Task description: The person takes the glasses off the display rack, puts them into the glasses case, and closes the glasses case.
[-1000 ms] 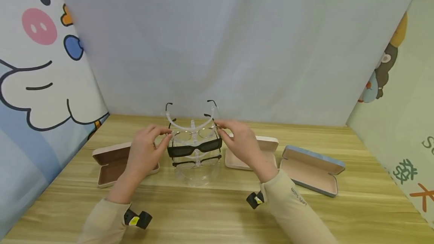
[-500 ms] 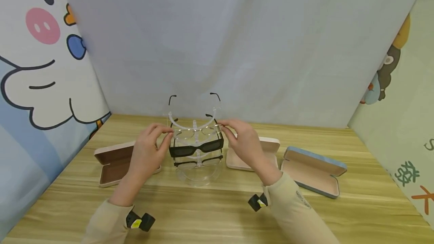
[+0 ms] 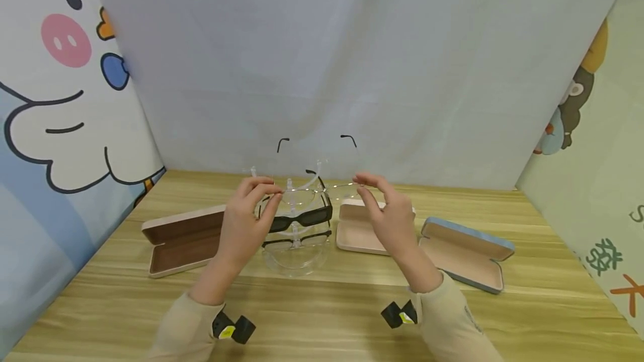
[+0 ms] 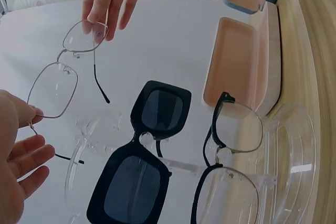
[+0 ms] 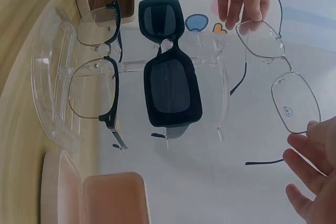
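Lowest in the head view, over the nearer part of the wood-grain tabletop (image 3: pixel 317 323), two beige sleeves (image 3: pixel 186 328) reached inward, each with a small black wrist camera (image 3: pixel 244 329) at its cuff. Beyond them, the left hand (image 3: pixel 247 214) was clamped, thumb against fingers, on the left end of a pair of wire-rimmed glasses (image 3: pixel 323 189), and the right hand (image 3: pixel 394 217) pinched the opposite end in the same way. The glasses hung in the air between the hands, clear of the tabletop, their arms unfolded and their dark tips pointing toward the back edge. Under and just nearer than them rose a clear display stand (image 3: pixel 295 267), its round base on the tabletop toward the back edge; it carried black-browed glasses (image 3: pixel 314 236) low down and thick black sunglasses (image 3: pixel 307 218) above. Three opened cases lay around it: a brown-lined case (image 3: pixel 173 255) toward the left edge, partly behind the left hand, a cream case (image 3: pixel 358 234) just right of the stand, partly behind the right hand, and a blue case (image 3: pixel 460 258) farther toward the right edge. Behind the back edge hung a pale grey curtain (image 3: pixel 377 71), flanked by cartoon-printed panels (image 3: pixel 65 77).
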{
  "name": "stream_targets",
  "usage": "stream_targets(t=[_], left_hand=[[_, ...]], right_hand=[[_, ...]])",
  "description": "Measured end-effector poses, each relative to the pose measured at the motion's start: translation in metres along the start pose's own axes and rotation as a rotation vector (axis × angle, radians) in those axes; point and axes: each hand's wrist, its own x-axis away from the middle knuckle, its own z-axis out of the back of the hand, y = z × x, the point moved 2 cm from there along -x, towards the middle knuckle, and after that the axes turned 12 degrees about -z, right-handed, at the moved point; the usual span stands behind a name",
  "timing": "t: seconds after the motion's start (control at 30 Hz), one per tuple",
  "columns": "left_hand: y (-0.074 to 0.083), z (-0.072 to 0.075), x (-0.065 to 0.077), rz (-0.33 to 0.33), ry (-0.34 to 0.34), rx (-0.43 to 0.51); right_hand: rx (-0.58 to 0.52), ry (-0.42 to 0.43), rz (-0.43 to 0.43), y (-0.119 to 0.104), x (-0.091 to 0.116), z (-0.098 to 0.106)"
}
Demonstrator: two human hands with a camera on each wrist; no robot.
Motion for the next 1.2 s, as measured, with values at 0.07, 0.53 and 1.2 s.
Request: stream_targets(t=[0.07, 0.53, 1.2], left_hand=[[0.003, -0.004, -0.001, -0.001, -0.008, 0.013], [0.022, -0.032, -0.01, 0.033, 0.008, 0.101], [0.036, -0.047, -0.01, -0.021, -0.009, 0.138]], right_hand=[[-0.013, 0.016, -0.001, 0.003, 0.003, 0.005], [-0.094, 0.138, -0.016, 0.015, 0.017, 0.031], [-0.059, 0.205, -0.001, 0.02, 0.021, 0.043]])
